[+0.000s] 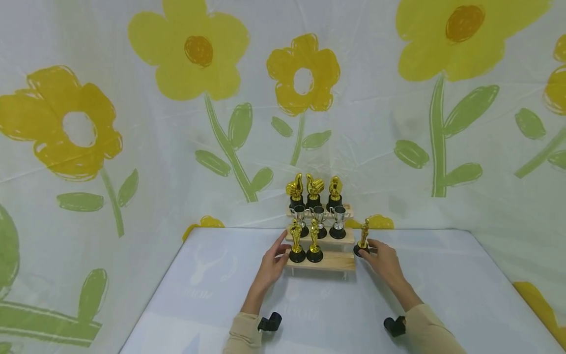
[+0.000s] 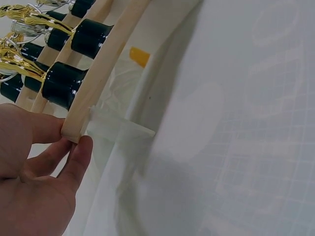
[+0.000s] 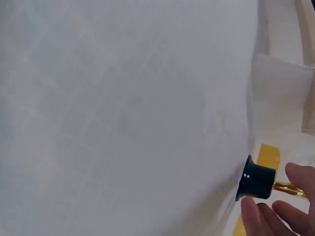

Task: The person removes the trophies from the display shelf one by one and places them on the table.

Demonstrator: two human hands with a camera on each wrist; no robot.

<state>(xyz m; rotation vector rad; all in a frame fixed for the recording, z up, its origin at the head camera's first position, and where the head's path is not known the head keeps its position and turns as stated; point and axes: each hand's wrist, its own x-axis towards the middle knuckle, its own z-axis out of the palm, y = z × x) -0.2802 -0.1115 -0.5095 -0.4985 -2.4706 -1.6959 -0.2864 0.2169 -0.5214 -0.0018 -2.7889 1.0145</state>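
Observation:
My left hand (image 1: 269,268) grips the left end of the bottom board of a tiered wooden shelf (image 1: 338,260); the left wrist view shows thumb and fingers (image 2: 78,160) pinching the board's corner. Two gold figure trophies (image 1: 314,241) with black bases stand on the left part of that board. To the right of the shelf, my right hand (image 1: 385,260) holds a third gold figure trophy (image 1: 364,236) upright by its black base. In the right wrist view the black base (image 3: 258,181) sits between thumb and fingers, and the figure's upper part is cut off.
Three silver cups (image 1: 338,221) stand on the middle tier. Three gold trophies (image 1: 314,187), at least two thumbs-up shaped, stand on the top tier. The shelf is on a table with a pale cloth (image 1: 327,314), before a flower-print curtain (image 1: 353,137).

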